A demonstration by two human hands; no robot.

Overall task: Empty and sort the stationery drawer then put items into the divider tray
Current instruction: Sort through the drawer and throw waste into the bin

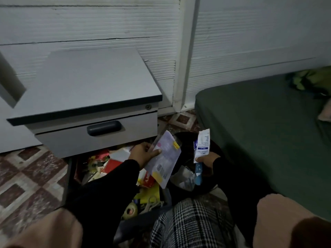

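the left hand (pixel 143 154) grips a pale packet (pixel 163 158), thumb curled across its front, held above the open drawer (pixel 71 176) at about 6 o'clock of the grey cabinet (pixel 86 86). the right hand (pixel 206 159) pinches a small white and blue packet (pixel 202 145) upright at 3 o'clock of the pale packet. the drawer holds mixed red, yellow and white stationery (pixel 114 163). a green bed (pixel 259 131) lies at 3 o'clock.

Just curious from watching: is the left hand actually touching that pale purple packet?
Touching. The head view shows the left hand gripping the pale purple packet, its thumb lying across the packet's front face.
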